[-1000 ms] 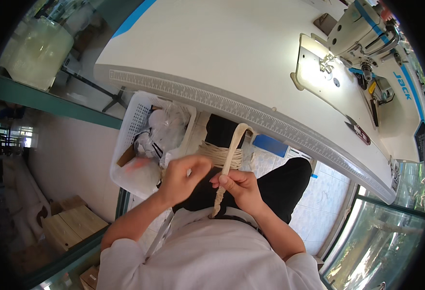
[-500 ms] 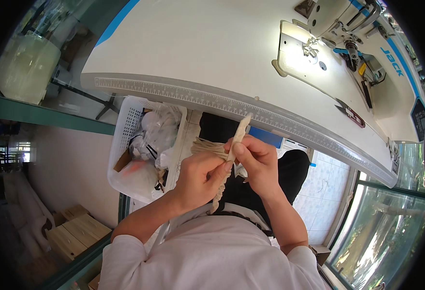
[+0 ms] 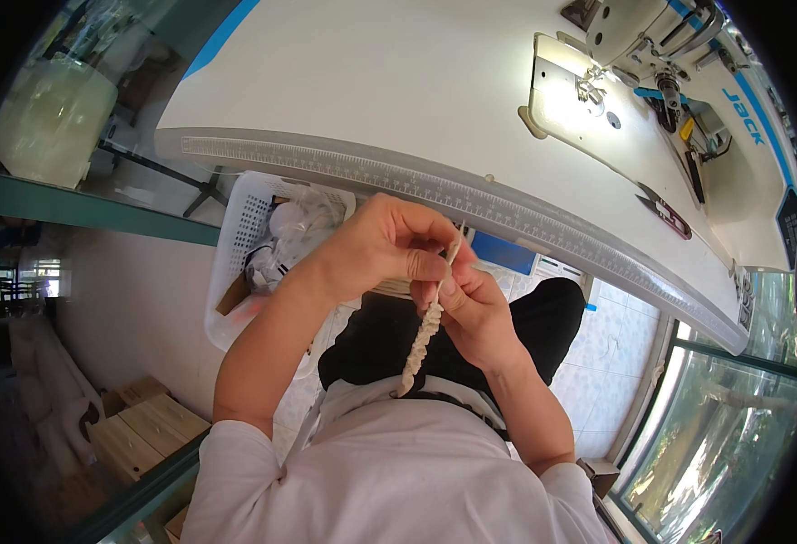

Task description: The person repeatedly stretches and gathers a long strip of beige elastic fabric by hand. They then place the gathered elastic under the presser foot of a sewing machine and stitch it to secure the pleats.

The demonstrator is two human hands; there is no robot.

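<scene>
A cream fabric strip (image 3: 422,343) runs between my hands, its lower length bunched into small gathers and hanging toward my waist. My left hand (image 3: 385,243) pinches its upper part between thumb and fingers. Just below and to the right, my right hand (image 3: 482,313) grips the strip near the top of the gathers, thumb on its near side. The upper end stands narrow, close to the table's front edge. Behind my left hand a beige bundle of strips (image 3: 393,287) shows only in part.
A white table (image 3: 353,82) with a ruler along its front edge (image 3: 344,168) lies ahead. On its right stand a sewing machine (image 3: 743,181) and thread snips (image 3: 666,213). A white plastic basket (image 3: 220,295) holding bags sits below left.
My left hand has moved up and forward to the strip's upper part, uncovering more of the gathers. The upper part of the strip now looks narrower, turned nearly edge-on.
</scene>
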